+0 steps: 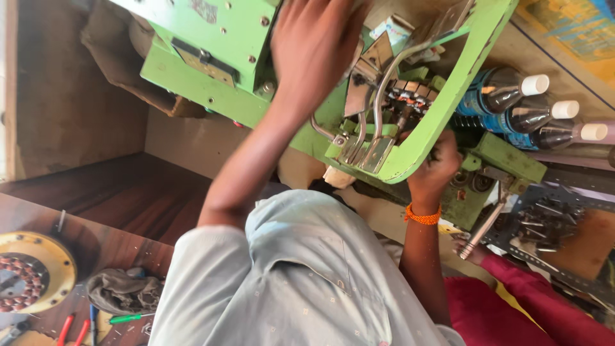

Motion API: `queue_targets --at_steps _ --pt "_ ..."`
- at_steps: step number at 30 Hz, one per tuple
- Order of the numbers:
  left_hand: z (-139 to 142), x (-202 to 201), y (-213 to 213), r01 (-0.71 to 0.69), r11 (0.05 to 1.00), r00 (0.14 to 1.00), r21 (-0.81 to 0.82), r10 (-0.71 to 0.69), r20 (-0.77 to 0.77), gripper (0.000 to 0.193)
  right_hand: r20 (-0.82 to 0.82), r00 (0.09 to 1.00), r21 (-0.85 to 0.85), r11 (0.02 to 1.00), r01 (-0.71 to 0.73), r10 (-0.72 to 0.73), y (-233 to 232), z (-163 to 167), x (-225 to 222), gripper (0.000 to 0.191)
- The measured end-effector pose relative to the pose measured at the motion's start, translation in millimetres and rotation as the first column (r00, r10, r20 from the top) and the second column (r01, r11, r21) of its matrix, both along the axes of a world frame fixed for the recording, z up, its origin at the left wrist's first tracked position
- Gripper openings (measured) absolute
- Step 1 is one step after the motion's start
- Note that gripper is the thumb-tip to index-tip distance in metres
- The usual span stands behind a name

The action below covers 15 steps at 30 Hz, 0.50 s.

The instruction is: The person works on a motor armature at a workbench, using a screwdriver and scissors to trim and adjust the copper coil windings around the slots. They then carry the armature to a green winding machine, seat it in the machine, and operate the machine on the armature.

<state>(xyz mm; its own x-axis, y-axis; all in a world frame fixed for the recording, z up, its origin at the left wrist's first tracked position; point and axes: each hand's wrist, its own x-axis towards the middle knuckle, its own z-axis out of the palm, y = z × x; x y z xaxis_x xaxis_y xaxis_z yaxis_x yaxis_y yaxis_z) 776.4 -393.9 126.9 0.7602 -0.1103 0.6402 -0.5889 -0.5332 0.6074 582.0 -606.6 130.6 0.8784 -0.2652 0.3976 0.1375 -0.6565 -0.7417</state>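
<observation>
- While the green machine point(410, 150) fills the upper centre, the left hand point(315, 45) lies flat and open on its top.
- Right hand point(435, 168) is closed on the machine's lower edge, right of centre.
- Bottles point(519, 106) crowd the right; bare wooden surface point(128, 192) lies open at left.

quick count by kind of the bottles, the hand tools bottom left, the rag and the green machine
bottles with white caps: 3
red-handled tools: 2
green-handled screwdriver: 1
blue-handled tool: 1
grey rag: 1
green machine: 1
total: 9
</observation>
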Motion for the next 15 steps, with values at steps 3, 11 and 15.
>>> queue_targets --at_steps 3,11,15 --pt "-44.6 -73.1 36.1 -0.052 0.723 0.933 -0.689 -0.211 -0.292 0.013 -0.014 0.984 0.223 0.959 0.174 -0.175 -16.6 -9.7 -1.3 0.013" --pt "-112.2 -3.4 -35.3 -0.542 -0.257 0.533 -0.8 -0.841 -0.091 0.037 0.123 0.992 0.38 0.923 -0.059 0.013 -47.3 -15.4 -3.3 0.02" --pt "-97.4 39.3 -52.3 0.213 -0.376 0.516 -0.902 -0.741 0.43 0.048 0.007 1.0 0.238 0.971 -0.008 0.007 -37.6 -9.8 -3.2 0.012"
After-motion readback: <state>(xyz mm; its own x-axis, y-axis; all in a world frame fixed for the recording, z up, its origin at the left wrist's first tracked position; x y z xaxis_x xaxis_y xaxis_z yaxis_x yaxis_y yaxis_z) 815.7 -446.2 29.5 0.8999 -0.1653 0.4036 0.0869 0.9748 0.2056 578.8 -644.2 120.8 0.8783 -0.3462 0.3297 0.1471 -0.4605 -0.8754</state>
